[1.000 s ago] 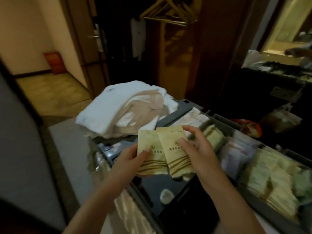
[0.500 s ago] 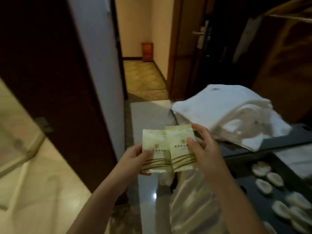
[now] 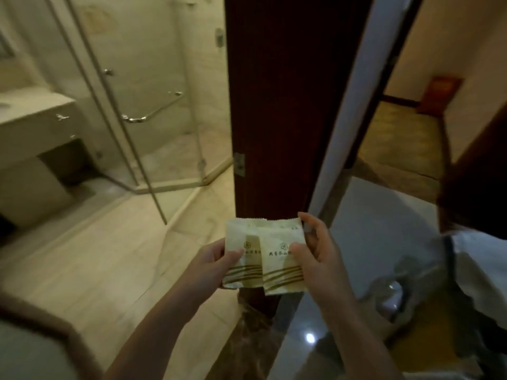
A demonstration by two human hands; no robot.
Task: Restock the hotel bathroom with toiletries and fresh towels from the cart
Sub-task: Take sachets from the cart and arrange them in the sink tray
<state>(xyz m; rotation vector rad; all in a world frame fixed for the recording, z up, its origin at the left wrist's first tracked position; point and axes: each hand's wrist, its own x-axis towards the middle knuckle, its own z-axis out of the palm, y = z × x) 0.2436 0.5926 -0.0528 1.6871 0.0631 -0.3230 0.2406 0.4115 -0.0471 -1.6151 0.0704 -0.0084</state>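
Holding two pale sachets (image 3: 264, 256), gold stripes, small emblem

The only print you have is on the two pale sachets you pinch: the left sachet (image 3: 242, 270) in your left hand (image 3: 212, 260), the right sachet (image 3: 279, 272) in your right hand (image 3: 315, 256). Each bears a small round flower-like emblem at its middle. Just below it, at 6 o'clock, runs one row of Chinese characters, too blurred to read. Your right thumb covers the end of the right sachet's row. A tiny mark toward that sachet's 1 o'clock corner is illegible. The red box (image 3: 441, 91) far off at your 2 o'clock shows only a faint marking.
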